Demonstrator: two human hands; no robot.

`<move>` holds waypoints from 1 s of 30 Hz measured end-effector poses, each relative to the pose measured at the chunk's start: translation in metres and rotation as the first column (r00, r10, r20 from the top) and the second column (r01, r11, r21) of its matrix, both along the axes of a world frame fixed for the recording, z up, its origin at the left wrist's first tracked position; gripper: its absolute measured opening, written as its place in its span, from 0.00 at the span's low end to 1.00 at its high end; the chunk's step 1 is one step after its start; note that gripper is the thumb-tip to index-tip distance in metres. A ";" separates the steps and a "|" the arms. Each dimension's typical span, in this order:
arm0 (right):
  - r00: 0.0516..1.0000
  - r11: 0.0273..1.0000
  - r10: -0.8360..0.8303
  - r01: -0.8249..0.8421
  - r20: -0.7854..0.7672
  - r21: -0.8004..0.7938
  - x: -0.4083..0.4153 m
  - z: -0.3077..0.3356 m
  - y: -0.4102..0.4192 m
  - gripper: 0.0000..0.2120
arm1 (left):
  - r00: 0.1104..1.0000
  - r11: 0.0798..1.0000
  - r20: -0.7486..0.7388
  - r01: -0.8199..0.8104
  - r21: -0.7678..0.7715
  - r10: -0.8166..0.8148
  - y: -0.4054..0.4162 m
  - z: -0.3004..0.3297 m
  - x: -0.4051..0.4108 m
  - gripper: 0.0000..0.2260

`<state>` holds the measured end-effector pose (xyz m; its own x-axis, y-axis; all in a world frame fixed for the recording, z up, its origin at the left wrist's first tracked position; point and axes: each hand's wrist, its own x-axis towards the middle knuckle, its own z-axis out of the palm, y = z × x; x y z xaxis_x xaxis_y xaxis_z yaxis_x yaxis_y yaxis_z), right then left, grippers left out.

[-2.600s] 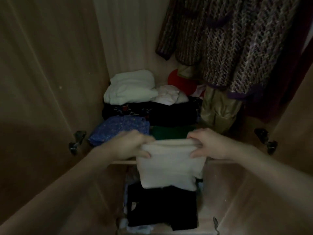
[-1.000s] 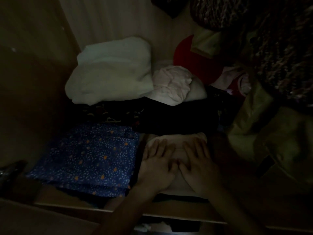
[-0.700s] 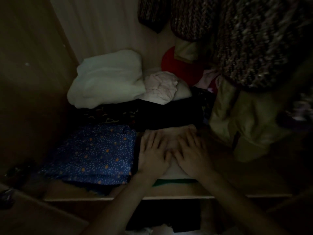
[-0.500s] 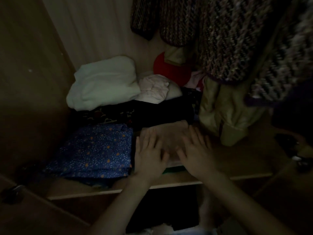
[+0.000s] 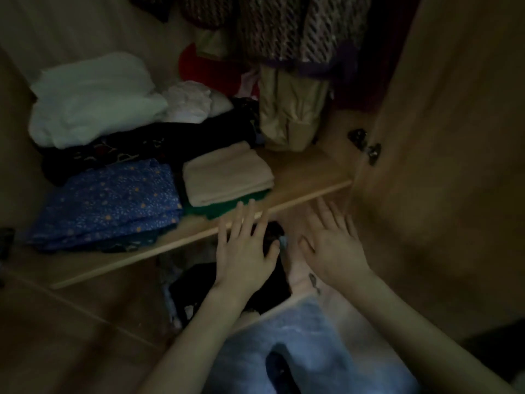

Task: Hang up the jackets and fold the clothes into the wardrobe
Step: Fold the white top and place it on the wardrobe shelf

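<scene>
We see bare wood on the shelf (image 5: 301, 172) at three o'clock of the folded cream garment (image 5: 227, 173), open to a hand. Toward twelve o'clock the hanging tan jacket (image 5: 289, 109) blocks it; at nine o'clock the blue patterned cloth (image 5: 110, 200) lies just beside.

Matt wooden shelf (image 5: 301, 177), soft cream cloth (image 5: 227, 173), coarse knitted jacket (image 5: 287, 27), metal hinge (image 5: 366, 146).
</scene>
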<state>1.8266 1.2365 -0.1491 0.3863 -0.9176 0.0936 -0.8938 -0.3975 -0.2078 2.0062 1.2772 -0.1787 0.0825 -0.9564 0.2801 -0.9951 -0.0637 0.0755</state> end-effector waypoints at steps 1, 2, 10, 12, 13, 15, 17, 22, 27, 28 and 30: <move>1.000 1.000 -0.024 0.024 0.002 0.002 -0.010 -0.004 0.014 0.36 | 1.000 1.000 0.000 0.022 0.006 -0.022 0.011 -0.002 -0.010 0.31; 0.999 0.999 -0.053 0.053 -0.001 0.007 -0.020 -0.007 0.027 0.33 | 0.999 0.999 -0.002 0.045 0.009 -0.045 0.022 -0.004 -0.019 0.31; 0.954 0.954 -0.301 0.301 -0.006 -0.002 -0.115 -0.010 0.129 0.31 | 0.953 0.952 0.007 0.303 0.048 -0.303 0.080 0.006 -0.116 0.30; 0.927 0.927 -0.374 0.374 0.023 -0.014 -0.139 -0.011 0.156 0.31 | 0.922 0.921 0.019 0.387 0.040 -0.387 0.092 0.011 -0.149 0.30; 0.912 0.912 -0.408 0.409 0.038 -0.023 -0.152 -0.011 0.169 0.30 | 0.903 0.903 0.018 0.428 0.038 -0.429 0.098 0.014 -0.168 0.30; 0.873 0.874 -0.482 0.485 0.071 -0.032 -0.184 -0.015 0.196 0.30 | 0.864 0.863 -0.014 0.503 0.052 -0.503 0.109 0.016 -0.206 0.29; 0.817 0.819 -0.569 0.573 0.096 -0.021 -0.222 -0.019 0.223 0.30 | 0.820 0.818 -0.050 0.573 0.056 -0.571 0.122 0.017 -0.248 0.29; 0.635 0.640 -0.767 0.768 0.091 0.033 -0.334 -0.031 0.304 0.32 | 0.661 0.656 -0.057 0.750 0.089 -0.748 0.171 0.013 -0.370 0.30; 0.443 0.447 -0.893 0.893 0.076 0.045 -0.445 -0.044 0.412 0.30 | 0.478 0.465 -0.082 0.874 0.142 -0.874 0.242 -0.002 -0.505 0.31; 0.406 0.410 -0.911 0.911 0.070 0.046 -0.466 -0.045 0.434 0.31 | 0.445 0.431 -0.078 0.890 0.147 -0.892 0.258 -0.006 -0.530 0.31; 0.333 0.336 -0.941 0.940 0.055 0.058 -0.505 -0.048 0.476 0.31 | 0.377 0.364 -0.065 0.919 0.149 -0.924 0.289 -0.015 -0.576 0.30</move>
